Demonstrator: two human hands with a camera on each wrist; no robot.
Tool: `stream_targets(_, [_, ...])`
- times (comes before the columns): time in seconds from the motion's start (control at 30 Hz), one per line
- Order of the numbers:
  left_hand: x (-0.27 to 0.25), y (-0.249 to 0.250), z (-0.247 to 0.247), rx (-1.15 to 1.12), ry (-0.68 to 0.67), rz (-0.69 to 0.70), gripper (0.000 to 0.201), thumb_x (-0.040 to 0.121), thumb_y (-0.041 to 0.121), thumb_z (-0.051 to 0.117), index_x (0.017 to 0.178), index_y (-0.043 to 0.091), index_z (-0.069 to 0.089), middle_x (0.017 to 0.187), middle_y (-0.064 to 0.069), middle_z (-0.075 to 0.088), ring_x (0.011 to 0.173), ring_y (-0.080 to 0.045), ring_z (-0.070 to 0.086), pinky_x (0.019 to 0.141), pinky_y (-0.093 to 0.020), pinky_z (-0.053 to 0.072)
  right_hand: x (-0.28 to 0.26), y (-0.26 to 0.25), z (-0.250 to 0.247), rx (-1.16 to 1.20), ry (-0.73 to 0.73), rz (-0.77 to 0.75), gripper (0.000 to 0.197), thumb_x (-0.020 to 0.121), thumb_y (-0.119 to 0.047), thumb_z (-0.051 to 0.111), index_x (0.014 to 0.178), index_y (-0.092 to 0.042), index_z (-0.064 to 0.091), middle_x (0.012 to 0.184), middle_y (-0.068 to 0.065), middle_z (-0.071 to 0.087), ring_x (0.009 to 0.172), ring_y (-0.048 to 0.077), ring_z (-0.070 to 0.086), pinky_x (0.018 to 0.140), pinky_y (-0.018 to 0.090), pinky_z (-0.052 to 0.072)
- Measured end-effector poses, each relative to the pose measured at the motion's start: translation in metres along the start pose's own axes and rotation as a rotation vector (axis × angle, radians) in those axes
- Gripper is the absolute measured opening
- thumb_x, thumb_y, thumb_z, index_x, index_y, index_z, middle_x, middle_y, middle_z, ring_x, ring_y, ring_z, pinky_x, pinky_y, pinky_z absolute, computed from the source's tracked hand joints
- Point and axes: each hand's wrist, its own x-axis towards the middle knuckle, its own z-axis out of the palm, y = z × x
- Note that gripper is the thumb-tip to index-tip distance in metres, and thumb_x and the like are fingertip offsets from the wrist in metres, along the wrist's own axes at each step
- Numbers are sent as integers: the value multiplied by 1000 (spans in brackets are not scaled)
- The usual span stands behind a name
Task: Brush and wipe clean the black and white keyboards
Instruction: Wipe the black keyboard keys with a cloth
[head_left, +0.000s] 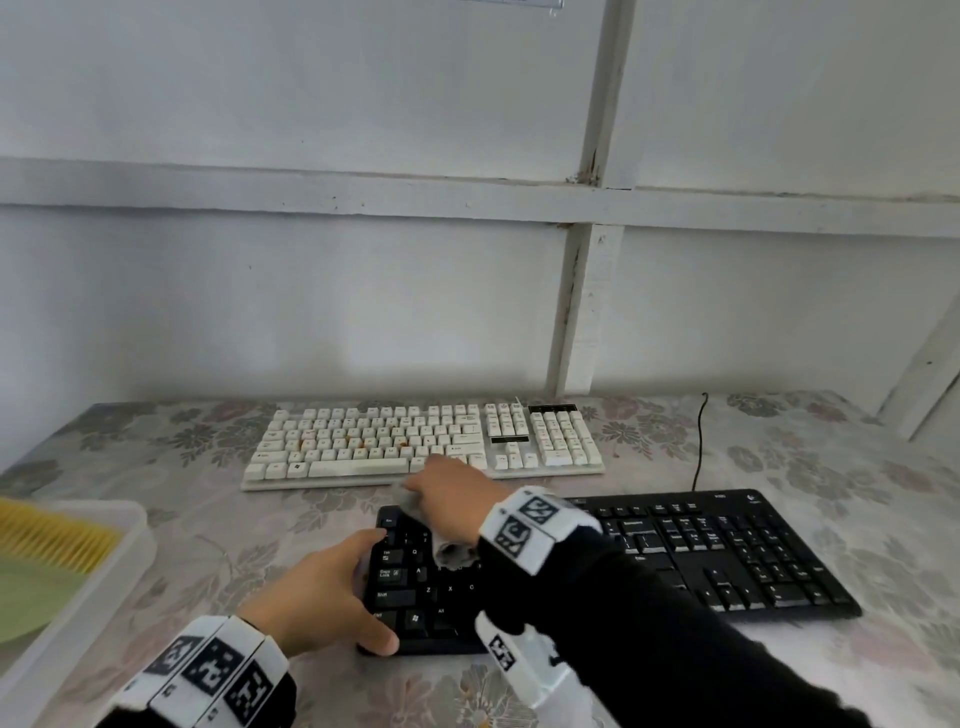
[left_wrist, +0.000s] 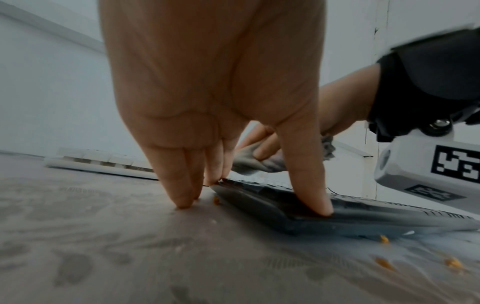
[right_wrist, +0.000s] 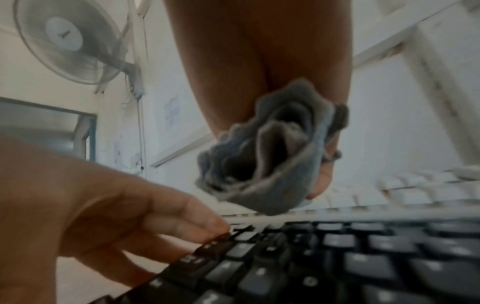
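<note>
My right grip (head_left: 448, 500) clutches a grey cloth (right_wrist: 262, 156) over the black keyboard (head_left: 727, 551), which my left grip (head_left: 317, 597) steadies with straight fingers.

A flat black plastic keyboard (head_left: 727, 551) lies near the tabletop's front edge, its cable trailing back. Behind it, apart, lies a white plastic keyboard (head_left: 415, 441) with orange-stained keys. A crumpled grey cloth (head_left: 452, 551) hangs above the black keys.

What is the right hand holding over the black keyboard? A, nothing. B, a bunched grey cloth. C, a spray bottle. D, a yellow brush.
B: the right hand grips a bunched grey cloth above the black keyboard.
</note>
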Motion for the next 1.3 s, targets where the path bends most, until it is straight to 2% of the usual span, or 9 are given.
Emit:
stream_targets(0.1, [1, 0, -1, 16, 2, 4, 90, 62, 15, 80, 135, 35, 32, 98, 26, 48, 92, -2, 51, 66, -10, 36, 8, -13, 6, -138, -23, -16, 18, 96, -6, 45, 105, -3, 60, 107, 15, 49, 108, 34, 54, 86, 37, 42])
stream_targets(0.23, [1, 0, 0, 24, 6, -1, 93, 62, 16, 81, 138, 36, 30, 97, 26, 46, 95, -4, 51, 69, -13, 37, -2, 1, 6, -228, -24, -4, 16, 96, -6, 44, 87, -5, 57, 87, 8, 45, 91, 23, 49, 100, 41, 43])
stream_targets(0.33, [0, -2, 1, 6, 9, 7, 96, 60, 16, 82, 138, 35, 30, 99, 27, 49, 95, -2, 53, 67, -8, 36, -9, 25, 7, -176, -38, 92, 14, 96, -7, 45, 96, -10, 59, 117, 15, 54, 107, 31, 57, 101, 44, 45])
stream_targets(0.5, [-1, -1, 1, -16, 1, 2, 99, 59, 17, 82, 140, 34, 28, 105, 23, 50, 100, -5, 52, 72, -13, 38, -34, 70, 0, -201, -4, 180, 37, 97, -10, 44, 63, -16, 32, 124, 15, 53, 109, 30, 57, 105, 42, 42])
stream_targets(0.7, [-1, 0, 1, -25, -1, 15, 97, 61, 15, 82, 141, 32, 28, 97, 30, 47, 90, 4, 50, 66, -7, 36, -60, 122, -8, -141, 62, 346, 41, 100, -19, 40, 61, -17, 30, 86, -1, 37, 86, 19, 46, 103, 35, 43])
stream_targets(0.87, [-2, 1, 1, -17, 11, 29, 95, 63, 14, 81, 140, 31, 29, 94, 30, 45, 87, 8, 48, 61, -3, 35, -62, 148, -19, -98, 29, 468, 30, 100, -19, 41, 81, -6, 61, 91, 2, 60, 90, 19, 64, 87, 25, 49])
stream_targets(1.07, [-1, 0, 0, 12, 7, 29, 95, 63, 17, 80, 141, 33, 27, 95, 29, 44, 92, 1, 49, 64, -4, 33, -36, 61, -20, 143, 34, 173, 30, 101, -26, 38, 79, -10, 51, 102, 13, 61, 57, 9, 53, 49, 9, 49])
stream_targets(1.2, [1, -2, -1, 23, 9, 28, 90, 62, 17, 80, 135, 37, 32, 98, 27, 48, 95, -1, 50, 65, -6, 34, 2, 2, 2, 49, 42, -5, 32, 97, -16, 45, 66, -17, 47, 98, 7, 47, 83, 22, 52, 88, 35, 50])
stream_targets(1.3, [5, -4, -1, 18, 3, 23, 90, 60, 17, 81, 135, 34, 34, 109, 18, 55, 101, -6, 52, 73, -15, 41, 13, -17, 12, -91, 5, -22, 16, 91, -6, 49, 100, -4, 63, 105, 12, 47, 96, 31, 52, 92, 44, 46])
